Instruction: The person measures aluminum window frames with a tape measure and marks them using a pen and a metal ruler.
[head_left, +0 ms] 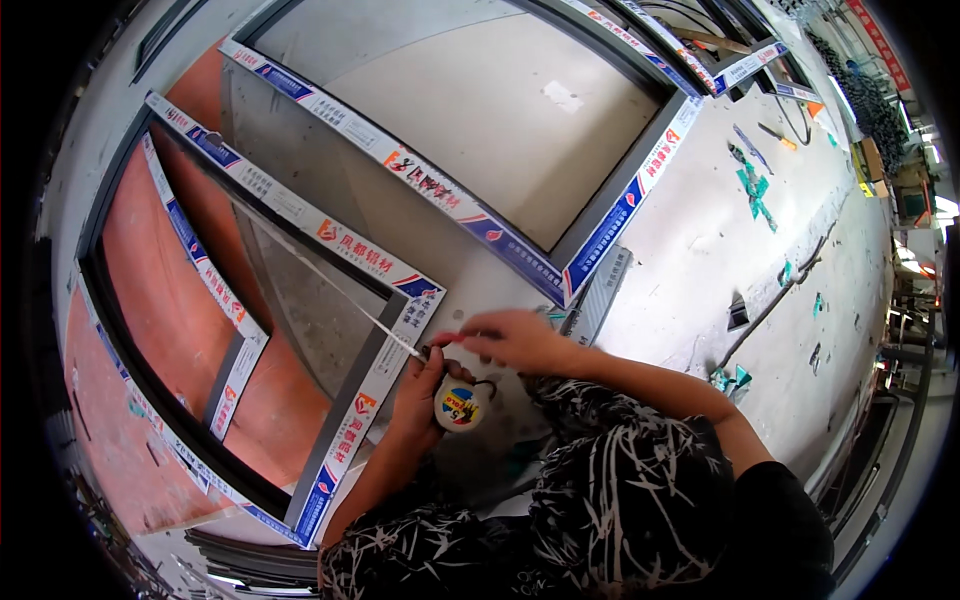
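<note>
Apparently measuring is under way: white tape blade (382, 325) drawn across the grey, film-wrapped metal frame (350, 240); rewinding remains, I judge. Round yellow-and-white tape measure (460, 405) gripped by the left hand's (419, 396) fingers, just outside the frame's right edge near its far corner. Right hand's (518, 340) fingers seem pinched on a slim red object (446, 339).

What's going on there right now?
A person's left hand holds a round tape measure near a corner of a dark frame with printed film on its bars. The white tape blade is drawn out across the frame's opening; where its far end sits is hard to tell. The right hand is beside it, with a small red item at its fingertips. A second frame lies just beyond.
</note>
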Available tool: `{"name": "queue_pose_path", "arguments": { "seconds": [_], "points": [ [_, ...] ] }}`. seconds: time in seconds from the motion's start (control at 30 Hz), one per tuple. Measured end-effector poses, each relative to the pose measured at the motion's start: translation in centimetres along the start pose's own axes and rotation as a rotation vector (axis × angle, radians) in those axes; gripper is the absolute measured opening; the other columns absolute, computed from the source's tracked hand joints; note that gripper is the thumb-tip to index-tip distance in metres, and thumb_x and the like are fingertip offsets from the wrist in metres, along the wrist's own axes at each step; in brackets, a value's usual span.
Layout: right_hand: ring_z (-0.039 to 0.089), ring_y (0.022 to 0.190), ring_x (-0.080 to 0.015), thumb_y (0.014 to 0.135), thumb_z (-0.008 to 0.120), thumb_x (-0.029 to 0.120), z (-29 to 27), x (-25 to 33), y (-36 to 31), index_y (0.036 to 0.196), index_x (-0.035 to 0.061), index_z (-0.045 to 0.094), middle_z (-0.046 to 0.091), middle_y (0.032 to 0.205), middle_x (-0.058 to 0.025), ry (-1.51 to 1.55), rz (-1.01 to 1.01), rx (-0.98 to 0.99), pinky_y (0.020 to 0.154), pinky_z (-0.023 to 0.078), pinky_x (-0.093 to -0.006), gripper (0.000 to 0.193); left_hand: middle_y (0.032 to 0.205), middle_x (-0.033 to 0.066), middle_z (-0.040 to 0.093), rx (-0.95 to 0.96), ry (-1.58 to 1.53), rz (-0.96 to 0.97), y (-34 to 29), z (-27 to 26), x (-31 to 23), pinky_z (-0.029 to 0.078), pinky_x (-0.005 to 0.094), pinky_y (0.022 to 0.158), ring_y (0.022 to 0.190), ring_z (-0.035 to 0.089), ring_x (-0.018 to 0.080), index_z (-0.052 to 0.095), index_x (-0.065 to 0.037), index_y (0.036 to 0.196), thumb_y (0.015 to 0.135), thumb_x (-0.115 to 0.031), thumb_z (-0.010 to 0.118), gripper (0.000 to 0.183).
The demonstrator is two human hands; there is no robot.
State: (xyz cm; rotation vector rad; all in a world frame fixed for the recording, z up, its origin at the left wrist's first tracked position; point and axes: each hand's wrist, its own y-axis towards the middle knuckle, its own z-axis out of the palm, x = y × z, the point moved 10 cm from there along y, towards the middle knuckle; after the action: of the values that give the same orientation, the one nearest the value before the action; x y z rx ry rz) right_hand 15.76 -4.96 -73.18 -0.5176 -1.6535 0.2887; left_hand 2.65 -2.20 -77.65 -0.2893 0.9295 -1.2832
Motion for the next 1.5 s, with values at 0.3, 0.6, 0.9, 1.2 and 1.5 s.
{"name": "queue_pose_path", "arguments": {
  "seconds": [0.3, 0.6, 0.9, 1.2, 1.5],
  "points": [
    [0.064, 0.07, -0.0161, 0.092, 0.057, 0.03, 3.0, -2.1, -1.1, 0.115, -0.0005, 0.057, 0.067, 0.085, -0.0109, 0.028, 0.245, 0.403, 0.06, 0.051, -0.0294, 0.038, 0.076, 0.0041, 0.053, -0.142, 0.063, -0.11, -0.7, -2.4, 1.5, 0.048, 0.0308, 0.069, 0.073, 0.055, 0.017, 0.054, -0.007, 0.098, 0.096, -0.024, 0.055, 0.018],
    [0.06, 0.081, -0.0141, 0.092, 0.062, 0.023, 2.4, -0.1, -1.5, 0.124, 0.0064, 0.054, 0.062, 0.098, -0.0048, 0.576, 0.008, 0.104, 0.065, 0.052, -0.0249, 0.037, 0.073, 0.0045, 0.056, -0.094, -0.061, -0.087, -1.6, -1.4, -0.8, 0.052, 0.0353, 0.074, 0.077, 0.06, 0.0208, 0.054, -0.009, 0.089, 0.094, -0.022, 0.058, 0.014],
    [0.061, 0.08, -0.0139, 0.097, 0.052, 0.027, 2.7, -1.8, -1.7, 0.124, 0.0051, 0.054, 0.06, 0.098, -0.008, 0.781, -0.038, 0.05, 0.066, 0.053, -0.0275, 0.035, 0.074, 0.0038, 0.056, -0.101, -0.108, -0.082, -1.4, -1.6, -1.1, 0.051, 0.0346, 0.075, 0.078, 0.06, 0.0202, 0.054, -0.008, 0.087, 0.094, -0.027, 0.058, 0.02],
    [0.061, 0.083, -0.0149, 0.089, 0.06, 0.01, 2.6, 0.0, -2.2, 0.132, 0.0103, 0.051, 0.061, 0.098, -0.0106, 0.655, -0.069, -0.008, 0.07, 0.053, -0.0249, 0.043, 0.077, 0.0019, 0.058, -0.078, -0.046, -0.064, -1.3, -1.0, -1.7, 0.053, 0.034, 0.072, 0.079, 0.061, 0.0171, 0.056, -0.011, 0.091, 0.095, -0.028, 0.056, 0.018],
    [0.049, 0.05, -0.0123, 0.096, 0.051, 0.036, 2.9, -4.1, -1.0, 0.089, -0.0005, 0.063, 0.056, 0.063, -0.0058, 1.0, 0.428, -0.078, 0.043, 0.037, -0.0241, 0.039, 0.079, 0.0104, 0.061, -0.142, 0.314, 0.0, -1.8, -0.1, -2.8, 0.053, 0.0339, 0.071, 0.08, 0.065, 0.0225, 0.054, -0.002, 0.102, 0.095, -0.017, 0.055, 0.016]
  ]
}}
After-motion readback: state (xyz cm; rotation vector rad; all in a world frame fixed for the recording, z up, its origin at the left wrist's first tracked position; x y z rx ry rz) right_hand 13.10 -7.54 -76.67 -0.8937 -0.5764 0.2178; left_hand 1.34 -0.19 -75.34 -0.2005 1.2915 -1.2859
